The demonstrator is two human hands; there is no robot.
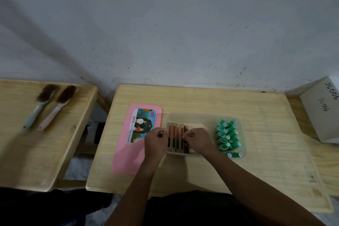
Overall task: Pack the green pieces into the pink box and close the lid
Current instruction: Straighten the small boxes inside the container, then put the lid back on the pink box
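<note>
A translucent box sits in the middle of the wooden table. Several green pieces with round sticker caps stand packed at its right end. At its left end several flat tan-and-red sticks lie side by side. The pink lid, with a colourful label, lies flat on the table just left of the box. My left hand pinches at the left edge of the sticks. My right hand pinches the rightmost dark stick. What my left fingers hold is hidden.
A wooden table stands against a grey wall. A second table at the left carries two brushes. A white cardboard box marked JS006 stands at the far right.
</note>
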